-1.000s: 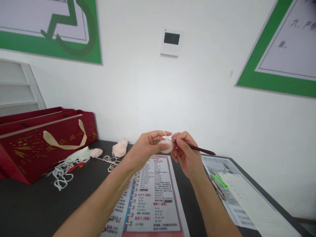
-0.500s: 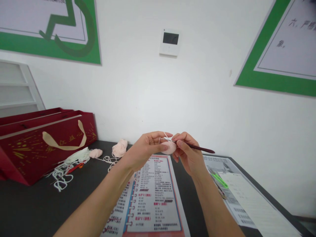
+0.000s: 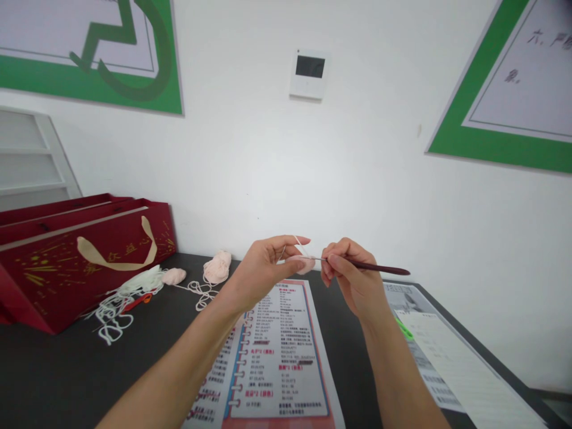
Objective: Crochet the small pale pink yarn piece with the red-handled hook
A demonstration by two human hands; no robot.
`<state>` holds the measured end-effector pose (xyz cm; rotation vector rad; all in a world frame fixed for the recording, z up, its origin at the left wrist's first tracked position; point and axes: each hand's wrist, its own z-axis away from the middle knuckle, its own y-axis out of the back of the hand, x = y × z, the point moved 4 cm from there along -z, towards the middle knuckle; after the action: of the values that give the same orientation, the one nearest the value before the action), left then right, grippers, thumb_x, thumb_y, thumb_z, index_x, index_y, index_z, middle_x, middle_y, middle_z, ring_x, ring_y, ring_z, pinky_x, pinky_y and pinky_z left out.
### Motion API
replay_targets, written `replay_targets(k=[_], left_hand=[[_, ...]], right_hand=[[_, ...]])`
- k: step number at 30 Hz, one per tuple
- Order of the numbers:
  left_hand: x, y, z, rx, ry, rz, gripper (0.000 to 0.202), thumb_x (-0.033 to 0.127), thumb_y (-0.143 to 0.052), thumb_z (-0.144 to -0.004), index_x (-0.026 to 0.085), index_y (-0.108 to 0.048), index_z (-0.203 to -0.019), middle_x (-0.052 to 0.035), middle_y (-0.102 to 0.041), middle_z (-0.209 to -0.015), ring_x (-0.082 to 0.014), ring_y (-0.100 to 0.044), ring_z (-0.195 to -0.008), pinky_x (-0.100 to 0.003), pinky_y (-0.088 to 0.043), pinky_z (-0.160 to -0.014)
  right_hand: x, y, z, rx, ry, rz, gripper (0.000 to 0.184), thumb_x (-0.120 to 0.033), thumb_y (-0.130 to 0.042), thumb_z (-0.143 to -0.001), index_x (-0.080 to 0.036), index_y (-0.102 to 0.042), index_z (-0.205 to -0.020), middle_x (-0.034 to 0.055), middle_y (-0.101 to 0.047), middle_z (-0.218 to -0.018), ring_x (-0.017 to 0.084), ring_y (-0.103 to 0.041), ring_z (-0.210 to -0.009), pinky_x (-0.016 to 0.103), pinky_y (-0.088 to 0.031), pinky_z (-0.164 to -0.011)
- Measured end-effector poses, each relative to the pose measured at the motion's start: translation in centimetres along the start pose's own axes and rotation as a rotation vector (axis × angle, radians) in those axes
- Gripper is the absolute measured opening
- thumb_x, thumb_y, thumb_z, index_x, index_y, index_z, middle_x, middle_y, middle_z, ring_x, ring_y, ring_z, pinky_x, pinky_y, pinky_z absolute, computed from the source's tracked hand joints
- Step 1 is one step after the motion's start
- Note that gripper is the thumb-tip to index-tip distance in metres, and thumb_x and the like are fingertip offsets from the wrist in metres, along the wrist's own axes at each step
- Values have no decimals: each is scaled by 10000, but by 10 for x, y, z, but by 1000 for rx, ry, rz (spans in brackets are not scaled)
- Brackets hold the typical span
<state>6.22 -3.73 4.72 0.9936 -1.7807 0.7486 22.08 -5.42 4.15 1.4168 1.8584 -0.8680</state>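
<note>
My left hand (image 3: 263, 268) pinches a small pale pink crocheted piece (image 3: 304, 264) with white yarn looped over the forefinger. My right hand (image 3: 348, 277) grips a dark red crochet hook (image 3: 379, 269) by its shaft, the thin metal tip pointing left into the pink piece. Both hands are raised above a laminated instruction sheet (image 3: 279, 357) on the dark table (image 3: 67, 375).
A red gift bag (image 3: 80, 256) lies on its side at the left. Loose white yarn (image 3: 116, 307) and two small pink yarn pieces (image 3: 217, 268) sit beside it. More printed sheets (image 3: 451, 363) and a green-handled tool (image 3: 404, 329) lie at the right. A white wall stands close behind.
My right hand has drawn the hook to the right, away from the left hand, so a short gap shows between the hands. The left hand stays put.
</note>
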Motion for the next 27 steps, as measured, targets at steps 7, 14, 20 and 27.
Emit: replay_targets(k=[7, 14, 20, 27], left_hand=[[2, 0, 0, 71, -58, -116, 271, 276, -730, -766, 185, -713, -1020, -1, -627, -720, -147, -567, -734, -331, -430, -792], [1, -1, 2, 155, -201, -173, 268, 237, -697, -785, 204, -713, -1050, -3, -634, -737, -167, -589, -796, -354, -433, -897], [3, -2, 4, 187, -257, -236, 261, 225, -673, -808, 215, -705, -1068, -13, -637, -764, -171, -588, -832, -339, -439, -886], [6, -2, 5, 228, -298, -277, 271, 244, -669, -817, 207, -686, -1085, -7, -649, -777, -145, -559, -745, -328, -446, -844]], right_hand=[[-9, 12, 5, -24, 87, 221, 148, -209, -649, -830, -204, -587, -696, -37, -559, -583, 120, -498, -543, 266, -366, -508], [-20, 4, 12, 50, 152, 389, 141, -225, -637, -829, -209, -582, -700, -29, -530, -581, 140, -497, -572, 284, -367, -523], [-17, 0, 12, 49, 159, 345, 130, -226, -631, -839, -211, -580, -721, -27, -540, -596, 132, -493, -561, 274, -365, -502], [-20, -7, 19, 76, 194, 475, 131, -228, -592, -881, -221, -555, -756, -28, -533, -637, 132, -498, -600, 288, -377, -552]])
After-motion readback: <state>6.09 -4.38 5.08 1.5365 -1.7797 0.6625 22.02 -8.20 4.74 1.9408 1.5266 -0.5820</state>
